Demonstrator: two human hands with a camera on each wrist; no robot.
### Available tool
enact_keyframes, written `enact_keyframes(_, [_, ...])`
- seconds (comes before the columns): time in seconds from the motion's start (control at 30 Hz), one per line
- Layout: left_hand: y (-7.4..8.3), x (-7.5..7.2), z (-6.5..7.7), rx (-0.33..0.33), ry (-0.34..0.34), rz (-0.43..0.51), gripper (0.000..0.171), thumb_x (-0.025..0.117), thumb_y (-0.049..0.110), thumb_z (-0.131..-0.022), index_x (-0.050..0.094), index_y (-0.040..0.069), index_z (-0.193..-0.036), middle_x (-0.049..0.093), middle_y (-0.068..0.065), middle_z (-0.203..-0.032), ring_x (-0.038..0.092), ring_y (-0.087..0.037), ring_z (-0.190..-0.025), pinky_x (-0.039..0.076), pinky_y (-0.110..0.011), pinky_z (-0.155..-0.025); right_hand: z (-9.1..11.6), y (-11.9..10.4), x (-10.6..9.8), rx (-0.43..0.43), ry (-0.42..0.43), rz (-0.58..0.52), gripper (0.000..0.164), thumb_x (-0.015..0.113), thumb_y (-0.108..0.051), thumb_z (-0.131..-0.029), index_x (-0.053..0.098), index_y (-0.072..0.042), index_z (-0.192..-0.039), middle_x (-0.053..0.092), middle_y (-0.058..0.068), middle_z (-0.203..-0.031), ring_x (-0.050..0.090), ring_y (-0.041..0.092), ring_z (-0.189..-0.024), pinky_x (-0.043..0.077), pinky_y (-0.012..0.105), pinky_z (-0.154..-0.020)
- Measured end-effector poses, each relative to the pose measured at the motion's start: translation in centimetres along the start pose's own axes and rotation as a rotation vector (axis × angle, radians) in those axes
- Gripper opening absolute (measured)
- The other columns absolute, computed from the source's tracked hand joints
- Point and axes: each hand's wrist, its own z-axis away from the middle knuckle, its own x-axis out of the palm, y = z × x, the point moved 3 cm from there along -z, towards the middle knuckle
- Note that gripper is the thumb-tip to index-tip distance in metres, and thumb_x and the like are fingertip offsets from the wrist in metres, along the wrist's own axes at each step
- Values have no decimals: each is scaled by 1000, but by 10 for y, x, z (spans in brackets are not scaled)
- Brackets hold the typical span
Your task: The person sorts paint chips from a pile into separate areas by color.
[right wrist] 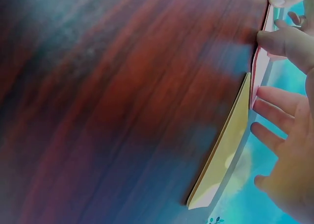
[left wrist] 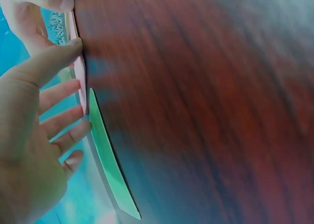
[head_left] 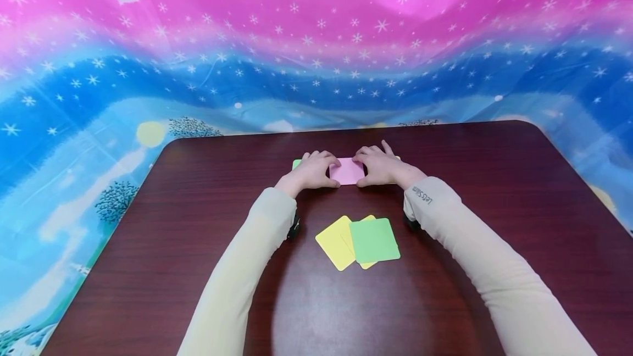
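A pink card [head_left: 347, 171] lies near the far side of the table between both hands. My left hand [head_left: 312, 172] holds its left end, thumb at the near edge and fingers toward the far edge. My right hand [head_left: 383, 168] grips the right end the same way, with one finger raised. Past the pink card's left end lies a green card [left wrist: 110, 158], largely hidden under the left hand in the head view. On the other side, a yellow card [right wrist: 221, 150] shows in the right wrist view, next to the pink card's end.
Nearer on the dark wooden table [head_left: 198, 235] lie two overlapping yellow cards [head_left: 336, 240], with a green card [head_left: 375, 240] on top, between the forearms. A patterned pink and blue cloth [head_left: 316, 43] hangs behind the table's far edge.
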Motion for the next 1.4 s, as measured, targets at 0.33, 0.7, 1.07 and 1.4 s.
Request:
enact_keyframes(0.33, [4,5,3,6,3,-34,57,63,45,-79,51,19,-128,43,-3,-134,37,-23,-123,25,-42,-97,5,6,5,-11,9,-27,69,66,-41,-76,44,-11,-134,40,9,-135,29,31,-128,-2,59,-105])
enact_keyframes(0.7, [16,5,23,79,47,-65,58,63,49,-78,52,19,-127,47,-1,-129,41,-19,-119,26,-40,-96,29,2,3,-74,9,8,67,66,-41,-77,45,-9,-133,42,10,-137,30,30,-130,1,59,-105])
enact_keyframes(1.07, [25,6,45,126,66,-90,59,63,52,-75,56,19,-123,53,2,-119,46,-14,-108,29,-36,-89,55,-4,4,-145,50,47,64,66,-41,-77,49,-10,-130,45,9,-134,32,28,-129,4,59,-106])
enact_keyframes(1.4, [48,5,58,209,38,-162,64,63,57,-73,56,18,-122,54,2,-113,49,-15,-104,30,-34,-85,82,-13,3,-230,128,81,60,68,-46,-73,58,-10,-120,52,6,-118,43,25,-116,9,59,-104])
